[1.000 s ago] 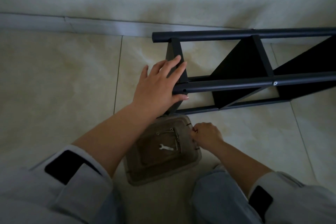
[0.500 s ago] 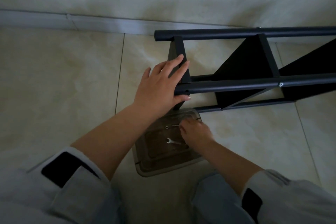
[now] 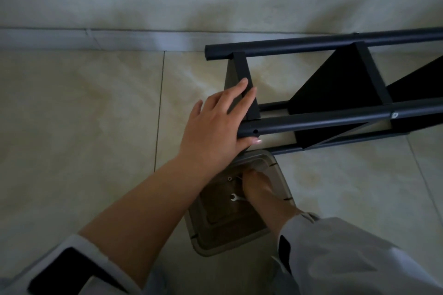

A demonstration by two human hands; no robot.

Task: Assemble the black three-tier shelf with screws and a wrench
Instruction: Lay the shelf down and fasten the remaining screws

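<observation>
Black metal forms the shelf, which is laid on its side on the tiled floor close to the wall; its long poles run left to right, with the open end pointing left and the rest cut off by the right edge. Bare tile is seen to the left of that end. The left hand is laid over the end of the near pole, fingers straight and close together, thumb under the pole. Just below, a plastic tray is set on the floor. The right hand is reached into it, fingers curled; what they pinch cannot be told. A small wrench is seen beside that hand.
</observation>
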